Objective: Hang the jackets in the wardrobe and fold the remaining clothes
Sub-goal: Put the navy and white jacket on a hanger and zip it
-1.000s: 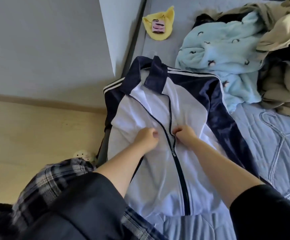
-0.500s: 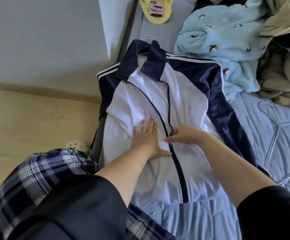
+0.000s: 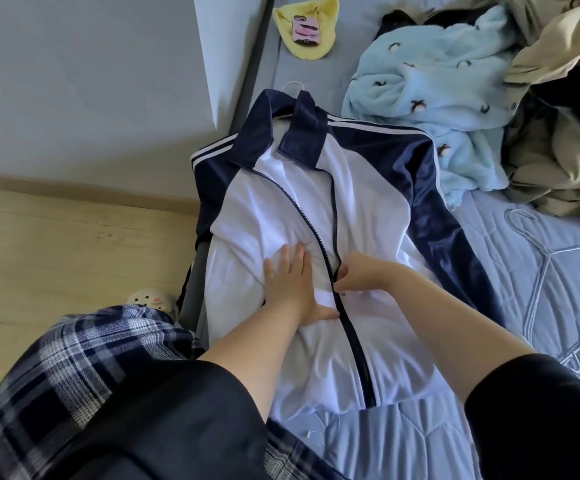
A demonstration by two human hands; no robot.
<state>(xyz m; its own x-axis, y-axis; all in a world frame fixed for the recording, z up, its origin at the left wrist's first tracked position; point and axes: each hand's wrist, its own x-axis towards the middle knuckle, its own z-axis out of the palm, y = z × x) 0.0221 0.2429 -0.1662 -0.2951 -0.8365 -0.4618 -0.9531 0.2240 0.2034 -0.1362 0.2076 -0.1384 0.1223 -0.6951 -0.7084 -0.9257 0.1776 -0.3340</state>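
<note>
Zip pull [image 3: 339, 271] pinched by R hand [image 3: 361, 277] mid-frame – zip line runs up toward collar [image 3: 302, 129], upper middle. L hand [image 3: 293, 282] flat, fingers straight, pressing jacket [image 3: 247, 230] just left of zip.

Only the hanger hook [image 3: 293, 85] peeks past the jacket [image 3: 257, 216] collar. The right hand [image 3: 359, 277] fingertips curl out of sight at the zipper [image 3: 337, 289]. The clothes pile [image 3: 558, 133] runs off the right edge.

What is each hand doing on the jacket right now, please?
Left hand: open, fingers straight, pressing flat on the white front of the jacket.
Right hand: closed, pinching at the zipper; the pull itself is hidden.
</note>
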